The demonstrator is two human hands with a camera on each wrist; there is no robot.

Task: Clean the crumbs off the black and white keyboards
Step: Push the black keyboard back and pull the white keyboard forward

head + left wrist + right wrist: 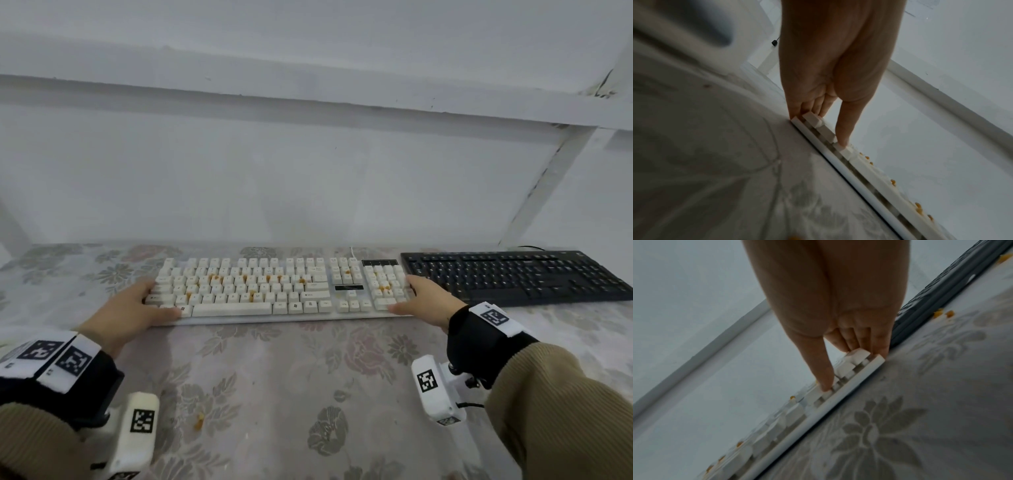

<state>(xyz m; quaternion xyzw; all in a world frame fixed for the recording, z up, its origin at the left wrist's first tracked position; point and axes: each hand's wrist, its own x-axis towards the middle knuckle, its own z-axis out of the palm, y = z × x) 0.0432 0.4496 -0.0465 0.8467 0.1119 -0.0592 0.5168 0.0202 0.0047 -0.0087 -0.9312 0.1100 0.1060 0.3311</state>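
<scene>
The white keyboard [274,301] lies across the middle of the table with orange crumbs [251,296] scattered on its keys. My left hand [150,301] grips its left end, thumb on the bottom key row [842,141] and fingers [807,108] wrapped over the end edge. My right hand [409,296] grips the right end the same way, thumb [825,386] on a key and fingers [865,344] at the edge. The black keyboard [513,277] sits just right of it, close to my right hand; its edge [941,288] shows in the right wrist view.
A floral tablecloth [308,377] covers the table, with loose crumbs near the front left [198,419] and beside the black keyboard [941,313]. A white wall and a shelf frame with a diagonal brace [544,185] stand right behind the keyboards. Cables run off the back.
</scene>
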